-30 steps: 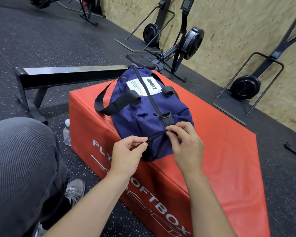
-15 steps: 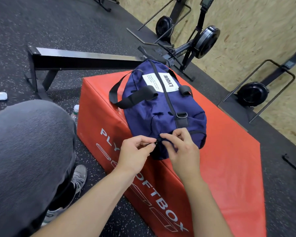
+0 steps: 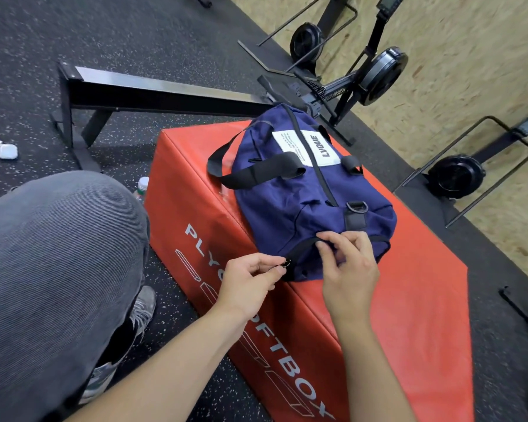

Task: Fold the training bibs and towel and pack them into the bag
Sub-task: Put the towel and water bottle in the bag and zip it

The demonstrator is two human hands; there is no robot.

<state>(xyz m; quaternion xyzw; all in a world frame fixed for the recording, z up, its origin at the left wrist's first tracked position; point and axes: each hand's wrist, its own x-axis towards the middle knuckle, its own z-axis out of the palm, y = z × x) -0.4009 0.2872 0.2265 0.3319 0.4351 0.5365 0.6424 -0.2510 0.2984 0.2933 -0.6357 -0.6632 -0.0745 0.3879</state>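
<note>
Blue bag (image 3: 302,190) is laid on the red box (image 3: 424,300), its near-end zip pull (image 3: 287,264) pinched by the left hand (image 3: 247,281) and the fabric beside it pinched by the right hand (image 3: 348,269).

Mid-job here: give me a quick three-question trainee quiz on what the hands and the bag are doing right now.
1. True or false: the navy blue fabric duffel bag lies on the red padded plyo box.
2. What does the left hand pinch? A) the small metal zipper pull B) a black carry handle C) a water bottle
3. Fill in: the right hand pinches the bag's fabric at its near ____.

Key: 1 true; 2 A; 3 end.
</note>
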